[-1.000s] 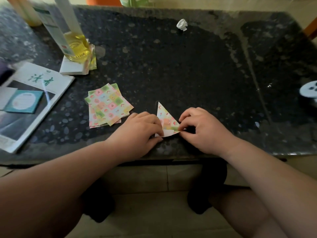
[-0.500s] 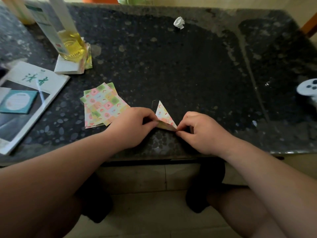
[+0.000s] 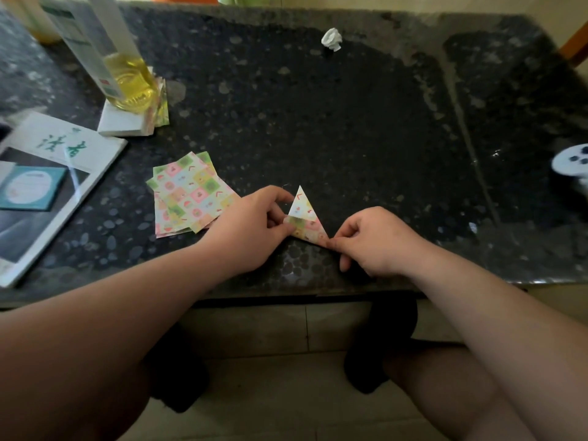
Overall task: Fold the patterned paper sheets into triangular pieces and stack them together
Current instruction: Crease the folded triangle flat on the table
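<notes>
Beige floor (image 3: 286, 405) showed nearest, between the person's bare knees and below the front edge of the dark speckled stone table (image 3: 350, 122). Both forearms reached over that edge. The left hand (image 3: 254, 227) pinched the left corner of the folded triangular piece (image 3: 307, 219) between thumb and forefinger. The right hand (image 3: 378, 240) pinched its lower right corner the same way, with the other fingers curled toward the palm. The piece sat between the two sets of fingers, close to the table's front edge, its tip pointing away from them (whether it lay fully flat could not be told).

Just left of the left-hand fingers lay a fanned stack of patterned sheets (image 3: 187, 192), unfolded, its near corner meeting the back of that hand. Well left of those fingers a magazine (image 3: 63, 148) lay flat with a teal booklet (image 3: 28, 189) on top.

Farther out, beyond and left of the left-hand fingers, a bottle of yellow liquid (image 3: 130, 81) stood on a white pad (image 3: 121, 125), with more patterned paper showing at the pad's right side. Far beyond the fingertips of both hands sat a crumpled white scrap (image 3: 332, 39). A white controller (image 3: 571, 160) lay well right of the right-hand fingers, at the frame's edge.
</notes>
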The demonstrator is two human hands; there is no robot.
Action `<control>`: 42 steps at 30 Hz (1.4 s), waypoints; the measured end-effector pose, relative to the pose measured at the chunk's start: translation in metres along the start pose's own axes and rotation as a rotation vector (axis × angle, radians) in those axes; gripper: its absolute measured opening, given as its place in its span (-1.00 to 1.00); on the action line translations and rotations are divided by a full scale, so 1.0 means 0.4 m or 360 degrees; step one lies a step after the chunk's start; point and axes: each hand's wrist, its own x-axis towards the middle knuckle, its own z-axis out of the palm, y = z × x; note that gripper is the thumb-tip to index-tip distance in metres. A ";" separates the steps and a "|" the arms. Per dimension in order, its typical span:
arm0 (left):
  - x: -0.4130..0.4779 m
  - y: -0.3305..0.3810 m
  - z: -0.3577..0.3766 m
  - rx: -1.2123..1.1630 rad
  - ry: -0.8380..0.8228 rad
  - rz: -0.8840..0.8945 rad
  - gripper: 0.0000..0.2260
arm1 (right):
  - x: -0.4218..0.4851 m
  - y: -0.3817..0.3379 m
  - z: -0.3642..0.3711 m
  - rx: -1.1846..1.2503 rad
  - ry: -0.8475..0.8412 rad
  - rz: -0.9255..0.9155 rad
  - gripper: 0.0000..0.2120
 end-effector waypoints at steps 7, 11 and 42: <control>0.004 0.021 -0.005 -0.0011 -0.0059 -0.0136 -0.57 | -0.008 -0.007 0.001 0.0043 0.0033 0.0047 -0.76; 0.000 0.032 -0.006 0.0024 -0.0095 -0.0240 -0.54 | -0.011 -0.008 0.000 0.0008 0.0022 0.0045 -0.77; -0.189 0.052 0.149 0.1223 -0.0334 0.0470 -0.14 | -0.007 -0.026 0.025 -0.0150 0.0124 0.0078 -0.68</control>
